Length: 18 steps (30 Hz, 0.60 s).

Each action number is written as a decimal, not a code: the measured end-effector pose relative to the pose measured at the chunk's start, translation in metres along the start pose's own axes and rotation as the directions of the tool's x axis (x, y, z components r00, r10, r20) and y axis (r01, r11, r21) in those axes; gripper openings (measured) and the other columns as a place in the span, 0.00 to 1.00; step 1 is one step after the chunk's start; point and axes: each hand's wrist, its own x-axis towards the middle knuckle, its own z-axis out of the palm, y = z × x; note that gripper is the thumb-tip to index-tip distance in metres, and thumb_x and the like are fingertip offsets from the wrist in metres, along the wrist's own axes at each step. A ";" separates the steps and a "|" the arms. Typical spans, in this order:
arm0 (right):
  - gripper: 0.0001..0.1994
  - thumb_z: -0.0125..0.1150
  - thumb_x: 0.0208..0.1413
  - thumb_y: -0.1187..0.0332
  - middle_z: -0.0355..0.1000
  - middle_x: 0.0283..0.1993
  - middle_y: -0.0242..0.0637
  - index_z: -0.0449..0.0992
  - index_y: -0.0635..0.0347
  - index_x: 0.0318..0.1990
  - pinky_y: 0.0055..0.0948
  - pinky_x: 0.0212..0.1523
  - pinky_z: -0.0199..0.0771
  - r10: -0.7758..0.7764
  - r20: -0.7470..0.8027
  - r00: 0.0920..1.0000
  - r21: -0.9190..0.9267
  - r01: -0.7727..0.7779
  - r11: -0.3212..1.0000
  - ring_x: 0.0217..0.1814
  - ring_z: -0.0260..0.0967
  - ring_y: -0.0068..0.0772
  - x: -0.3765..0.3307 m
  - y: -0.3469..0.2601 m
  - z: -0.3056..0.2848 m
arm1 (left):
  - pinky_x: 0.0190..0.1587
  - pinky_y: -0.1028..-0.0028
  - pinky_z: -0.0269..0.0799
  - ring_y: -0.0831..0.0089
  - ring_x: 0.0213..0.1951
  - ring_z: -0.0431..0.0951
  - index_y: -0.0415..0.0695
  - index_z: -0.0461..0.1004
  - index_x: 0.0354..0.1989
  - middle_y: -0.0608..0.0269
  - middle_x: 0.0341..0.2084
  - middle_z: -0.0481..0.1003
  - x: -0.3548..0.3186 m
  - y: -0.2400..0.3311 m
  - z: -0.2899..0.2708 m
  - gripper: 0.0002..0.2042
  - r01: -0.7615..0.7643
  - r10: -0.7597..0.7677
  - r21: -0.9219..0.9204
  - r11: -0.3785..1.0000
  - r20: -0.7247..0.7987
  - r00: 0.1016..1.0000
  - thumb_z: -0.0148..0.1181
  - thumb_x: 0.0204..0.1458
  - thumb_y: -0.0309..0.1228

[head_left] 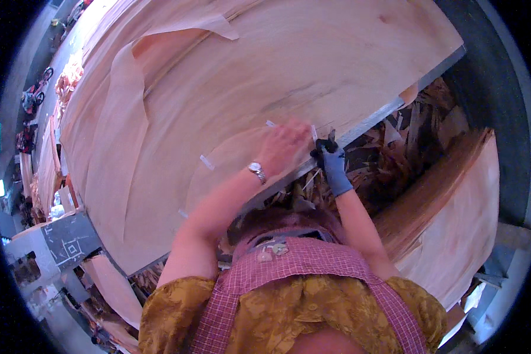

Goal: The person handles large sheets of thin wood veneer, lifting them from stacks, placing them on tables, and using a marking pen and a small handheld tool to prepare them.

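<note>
A wide sheet of pale wood veneer [230, 100] covers the table in front of me. My left hand [283, 146], bare with a silver wristwatch [256, 171], lies flat on it, its fingers stretched out and a little blurred. White tape strips, one [207, 162] left of that hand and another [314, 132] by its fingertips, stick to the veneer. At the table's near edge is my right hand [331, 162], in a grey-blue glove with black fingers. Its fingers are closed round a small dark thing that I cannot make out.
A metal strip [371, 121] runs along the table's near edge. Torn veneer scraps [395, 147] fill the gap below it. To the right stands a stack of veneer sheets [448, 206]. A loose, curled veneer strip [134, 88] lies at the left, above a grey metal frame [71, 239].
</note>
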 end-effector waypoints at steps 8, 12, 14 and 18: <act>0.14 0.53 0.59 0.62 0.76 0.39 0.52 0.72 0.65 0.43 0.45 0.41 0.75 -0.373 0.216 0.903 -0.903 0.330 0.276 0.42 0.75 0.51 -0.008 -0.007 -0.018 | 0.63 0.57 0.56 0.59 0.62 0.62 0.46 0.67 0.60 0.62 0.61 0.65 0.005 0.021 0.027 0.27 -0.102 0.100 0.051 0.993 0.044 0.994 0.57 0.50 0.39; 0.16 0.58 0.56 0.66 0.75 0.41 0.55 0.71 0.66 0.49 0.45 0.45 0.73 -0.152 0.205 0.967 -0.933 0.240 0.267 0.44 0.73 0.57 -0.016 -0.048 -0.039 | 0.63 0.57 0.56 0.61 0.61 0.63 0.47 0.68 0.59 0.61 0.59 0.66 0.006 0.024 0.020 0.25 -0.077 0.075 0.053 0.996 0.041 0.996 0.57 0.51 0.37; 0.15 0.59 0.56 0.68 0.76 0.42 0.50 0.72 0.65 0.48 0.39 0.45 0.74 -0.167 0.339 0.926 -0.746 0.373 0.551 0.44 0.75 0.50 -0.033 -0.071 -0.042 | 0.62 0.57 0.57 0.61 0.60 0.65 0.48 0.68 0.58 0.60 0.59 0.68 0.010 0.026 0.010 0.23 -0.015 0.020 -0.043 0.999 0.102 0.995 0.57 0.51 0.34; 0.18 0.63 0.56 0.68 0.75 0.47 0.37 0.70 0.64 0.53 0.29 0.52 0.70 -0.066 0.627 0.777 -0.081 0.149 0.985 0.49 0.71 0.27 -0.092 -0.094 -0.002 | 0.57 0.57 0.61 0.60 0.57 0.68 0.47 0.70 0.55 0.57 0.56 0.70 0.053 0.011 -0.007 0.20 0.241 -0.225 -0.122 0.963 0.132 0.965 0.56 0.50 0.28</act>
